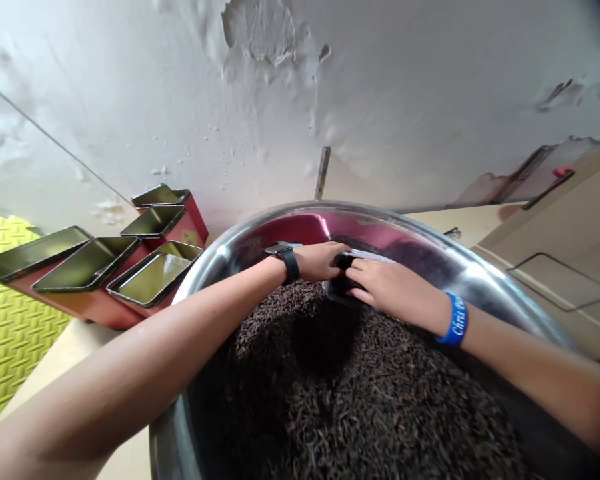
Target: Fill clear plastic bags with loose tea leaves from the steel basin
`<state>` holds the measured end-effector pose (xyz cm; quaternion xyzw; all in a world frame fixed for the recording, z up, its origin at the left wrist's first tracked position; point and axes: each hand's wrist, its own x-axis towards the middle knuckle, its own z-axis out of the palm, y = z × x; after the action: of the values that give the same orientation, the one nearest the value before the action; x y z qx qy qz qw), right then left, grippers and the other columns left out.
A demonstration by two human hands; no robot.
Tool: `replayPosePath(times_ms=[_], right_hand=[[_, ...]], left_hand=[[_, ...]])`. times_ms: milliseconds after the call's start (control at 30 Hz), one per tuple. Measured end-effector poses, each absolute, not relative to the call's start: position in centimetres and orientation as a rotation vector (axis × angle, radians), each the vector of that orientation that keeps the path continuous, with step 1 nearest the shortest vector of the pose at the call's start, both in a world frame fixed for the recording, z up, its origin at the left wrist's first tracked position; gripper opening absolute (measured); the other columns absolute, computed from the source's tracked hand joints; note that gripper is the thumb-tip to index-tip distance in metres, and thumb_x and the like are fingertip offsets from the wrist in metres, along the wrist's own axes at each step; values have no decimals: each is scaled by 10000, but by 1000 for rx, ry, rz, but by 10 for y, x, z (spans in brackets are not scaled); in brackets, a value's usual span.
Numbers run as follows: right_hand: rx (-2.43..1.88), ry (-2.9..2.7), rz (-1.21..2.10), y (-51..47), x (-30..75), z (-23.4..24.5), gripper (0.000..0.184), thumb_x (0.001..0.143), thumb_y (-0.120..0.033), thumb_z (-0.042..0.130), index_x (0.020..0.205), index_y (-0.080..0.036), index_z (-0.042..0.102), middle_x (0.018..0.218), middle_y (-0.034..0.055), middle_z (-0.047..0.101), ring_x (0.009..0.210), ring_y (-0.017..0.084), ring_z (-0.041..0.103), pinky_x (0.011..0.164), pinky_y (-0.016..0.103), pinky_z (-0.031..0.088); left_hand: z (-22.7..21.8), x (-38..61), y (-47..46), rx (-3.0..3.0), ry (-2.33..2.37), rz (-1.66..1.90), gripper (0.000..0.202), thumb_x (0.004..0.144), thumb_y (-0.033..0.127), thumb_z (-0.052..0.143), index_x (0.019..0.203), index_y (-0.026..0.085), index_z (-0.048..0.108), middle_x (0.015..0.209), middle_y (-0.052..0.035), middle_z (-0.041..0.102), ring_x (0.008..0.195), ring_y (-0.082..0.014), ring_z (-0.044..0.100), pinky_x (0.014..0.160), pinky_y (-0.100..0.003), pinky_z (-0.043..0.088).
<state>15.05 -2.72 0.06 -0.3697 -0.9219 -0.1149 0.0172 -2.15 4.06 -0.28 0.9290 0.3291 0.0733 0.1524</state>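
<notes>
A large shiny steel tub (485, 277) holds a deep heap of dark dried leaves, like loose tea (405, 393). Against its far inner side is a small pale bag (370, 255), apparently plastic, with a dark opening. My left hand (323, 261), below a black watch, has its fingers curled over the bag's left edge. From the other side my right hand (387, 287), with a blue wristband, grips the bag's right edge, thumb apart from the fingers. The fingertips of both hands are partly hidden at the opening. A dark hollow lies in the leaves just nearer to me.
Several open red tins (195, 223) with gold-coloured insides stand left of the tub on a pale surface (130, 447). A yellow textured mat (10, 320) lies further left. Behind is a peeling white wall (390, 100); a beige box-like panel (575, 247) is at the right.
</notes>
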Motion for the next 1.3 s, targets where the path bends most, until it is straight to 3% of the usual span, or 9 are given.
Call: replayPosePath(times_ms=[167,367,500,667,800,900,1000,1200,1300], right_hand=[[-1082,-2811,-475,-53,136,-1,164,787,-264,589,903,-150,607,1016,129,584,998,262,521,818,398,443],[-1006,-2743,-215,-68,131,3,308,829,-387,531,1037,-171,602,1230,151,496,1097,270,495,868,402,450],[-993,-2754,-133,-63,134,7,300,865,-341,479,1066,-155,603,1208,149,528,1082,275,512,895,432,425],[-697,-2976,424,-67,130,8,336,870,-391,469,1100,-182,595,1107,83,602,1014,198,548,894,340,418],[-587,-3115,625,-72,126,-3,590,746,-552,566,1183,-156,552,1199,131,544,1060,244,517,896,354,405],[-593,-3168,675,-75,124,-7,698,640,-635,605,1128,-138,579,1088,132,586,967,257,549,847,357,425],[-582,-3216,684,-78,123,-7,688,613,-678,588,1045,-142,610,939,105,623,853,246,578,767,344,440],[-644,-3294,638,-83,121,-8,553,763,-663,432,864,-162,646,751,82,670,627,205,610,529,283,367],[-632,-3302,558,-81,122,-5,456,830,-580,409,836,-188,642,693,53,673,580,182,605,494,273,307]], left_hand=[[1,-22,37,2646,953,176,589,770,270,546,1306,119,355,1314,-124,437,1090,-201,506,910,-290,422],[0,-25,38,2649,921,138,617,766,251,539,1328,147,307,1356,-126,387,1121,-206,484,896,-302,424],[-2,-26,40,2643,921,141,595,781,270,524,1327,157,314,1342,-119,405,1065,-187,513,863,-279,432],[1,-24,38,2649,955,140,599,789,310,536,1324,145,324,1301,-108,453,1017,-179,531,850,-264,428],[3,-24,36,2649,980,121,589,796,301,529,1326,143,327,1302,-100,454,1019,-175,528,839,-252,423],[2,-24,36,2646,990,120,591,796,313,528,1329,161,326,1288,-90,467,1005,-176,533,831,-257,423],[1,-24,38,2651,980,126,587,794,311,526,1327,161,329,1284,-91,468,992,-173,536,824,-257,425],[0,-25,38,2648,970,138,582,794,315,528,1323,167,334,1297,-87,456,990,-168,535,840,-258,424],[2,-24,37,2646,975,123,590,794,310,530,1328,158,329,1300,-93,455,1002,-173,533,845,-260,425]])
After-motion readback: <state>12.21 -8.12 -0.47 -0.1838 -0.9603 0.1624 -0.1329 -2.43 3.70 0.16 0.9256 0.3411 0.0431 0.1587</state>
